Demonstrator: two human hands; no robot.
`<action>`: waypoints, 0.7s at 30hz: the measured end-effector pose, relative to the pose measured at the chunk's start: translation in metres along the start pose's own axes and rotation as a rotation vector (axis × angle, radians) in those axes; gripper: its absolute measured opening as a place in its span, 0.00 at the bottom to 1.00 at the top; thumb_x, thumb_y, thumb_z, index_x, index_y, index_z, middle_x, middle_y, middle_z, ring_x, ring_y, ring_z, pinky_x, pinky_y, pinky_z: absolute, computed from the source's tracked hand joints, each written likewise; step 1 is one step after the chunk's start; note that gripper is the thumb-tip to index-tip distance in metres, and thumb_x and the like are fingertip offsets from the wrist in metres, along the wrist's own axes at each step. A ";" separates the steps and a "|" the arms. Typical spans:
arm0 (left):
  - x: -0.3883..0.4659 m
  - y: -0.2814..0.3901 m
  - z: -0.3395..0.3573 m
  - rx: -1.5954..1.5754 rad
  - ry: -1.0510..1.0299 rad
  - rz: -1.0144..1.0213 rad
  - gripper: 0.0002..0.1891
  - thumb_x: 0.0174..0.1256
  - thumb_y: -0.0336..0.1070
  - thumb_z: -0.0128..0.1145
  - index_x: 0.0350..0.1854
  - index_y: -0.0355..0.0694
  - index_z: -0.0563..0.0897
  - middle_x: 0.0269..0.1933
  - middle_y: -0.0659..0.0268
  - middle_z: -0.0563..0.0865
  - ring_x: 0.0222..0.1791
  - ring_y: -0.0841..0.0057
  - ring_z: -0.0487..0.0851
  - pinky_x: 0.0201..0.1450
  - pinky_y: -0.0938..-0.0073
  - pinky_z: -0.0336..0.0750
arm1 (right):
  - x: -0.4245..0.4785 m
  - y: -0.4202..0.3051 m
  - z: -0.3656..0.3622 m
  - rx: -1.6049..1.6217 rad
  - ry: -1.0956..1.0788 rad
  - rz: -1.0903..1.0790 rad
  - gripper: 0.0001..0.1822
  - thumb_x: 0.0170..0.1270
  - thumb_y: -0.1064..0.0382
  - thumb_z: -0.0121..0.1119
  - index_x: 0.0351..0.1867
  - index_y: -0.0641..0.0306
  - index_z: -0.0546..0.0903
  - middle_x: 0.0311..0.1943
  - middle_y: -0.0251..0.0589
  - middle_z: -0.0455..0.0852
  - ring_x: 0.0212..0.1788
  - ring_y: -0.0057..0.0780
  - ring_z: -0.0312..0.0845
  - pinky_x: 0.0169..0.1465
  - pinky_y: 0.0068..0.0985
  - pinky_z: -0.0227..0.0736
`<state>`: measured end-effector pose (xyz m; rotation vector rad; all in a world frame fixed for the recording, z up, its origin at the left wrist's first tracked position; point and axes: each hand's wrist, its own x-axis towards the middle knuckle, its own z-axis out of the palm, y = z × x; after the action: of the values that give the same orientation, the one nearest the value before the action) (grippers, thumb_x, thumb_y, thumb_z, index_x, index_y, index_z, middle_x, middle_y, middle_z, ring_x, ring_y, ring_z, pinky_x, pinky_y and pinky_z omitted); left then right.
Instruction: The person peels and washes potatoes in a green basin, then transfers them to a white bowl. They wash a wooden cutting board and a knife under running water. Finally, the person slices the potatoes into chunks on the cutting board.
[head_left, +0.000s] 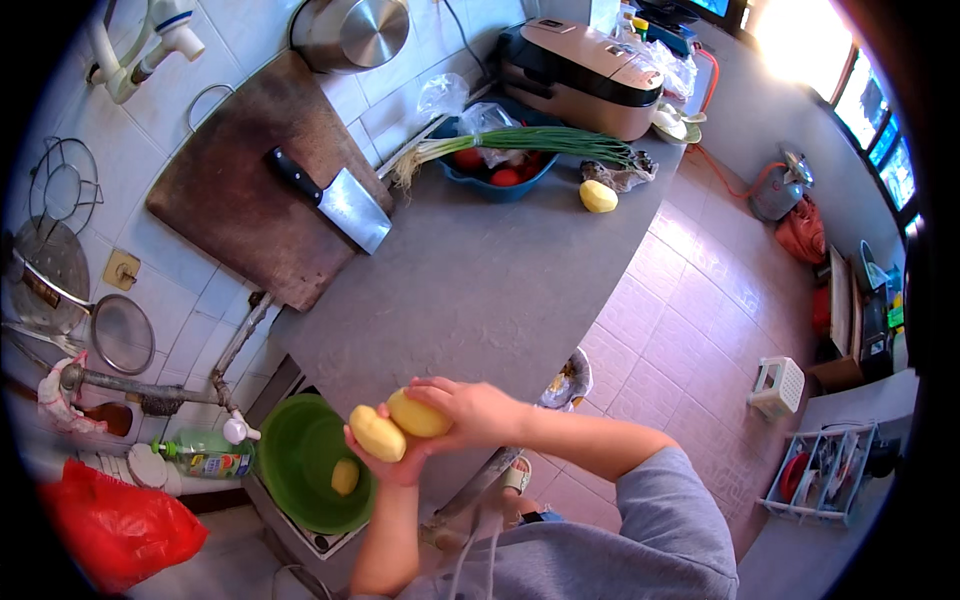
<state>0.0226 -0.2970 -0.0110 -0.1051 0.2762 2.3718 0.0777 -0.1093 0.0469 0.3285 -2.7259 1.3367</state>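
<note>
My left hand (397, 466) is cupped around a peeled potato (377, 433). Close against it, my right hand (476, 414) grips a second peeled potato (418, 412), the two potatoes side by side. Left of my hands, a green plastic basin (281, 457) sits in the sink with another potato (345, 477) inside. Farther up the grey countertop (465, 277), a cleaver (352, 210) lies on a wooden cutting board (255, 172). One more peeled potato (598, 196) rests near the counter's far right edge.
Green onions (540, 140) lie across a blue basin (502, 187) holding red tomatoes, before a rice cooker (581, 79). A faucet (238, 429) reaches over the green basin beside a dish soap bottle (214, 457). A lined waste bin (574, 379) stands below the counter's right edge.
</note>
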 end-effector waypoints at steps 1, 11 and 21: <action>-0.008 0.002 0.002 -0.005 -0.012 0.043 0.28 0.55 0.70 0.57 0.41 0.49 0.80 0.70 0.54 0.66 0.72 0.48 0.58 0.64 0.22 0.51 | 0.003 0.002 -0.019 0.117 -0.058 0.084 0.35 0.53 0.47 0.72 0.59 0.60 0.74 0.55 0.50 0.79 0.48 0.43 0.83 0.47 0.34 0.80; -0.110 0.059 -0.016 0.139 0.104 0.081 0.29 0.52 0.72 0.57 0.41 0.52 0.80 0.69 0.55 0.66 0.70 0.42 0.57 0.57 0.24 0.58 | 0.012 0.272 -0.223 -0.714 0.699 0.888 0.43 0.50 0.54 0.72 0.70 0.37 0.65 0.67 0.51 0.67 0.69 0.49 0.62 0.68 0.42 0.64; -0.180 0.130 -0.066 -0.020 0.501 0.430 0.26 0.51 0.67 0.61 0.37 0.47 0.80 0.61 0.56 0.71 0.67 0.44 0.61 0.60 0.26 0.57 | 0.011 0.258 -0.161 -0.490 0.621 0.424 0.33 0.51 0.67 0.66 0.63 0.45 0.72 0.56 0.40 0.74 0.55 0.42 0.76 0.55 0.37 0.76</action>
<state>0.0637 -0.5245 -0.0256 -0.7190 0.5580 2.7428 0.0053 0.1695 -0.0516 -0.6223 -2.5027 0.6117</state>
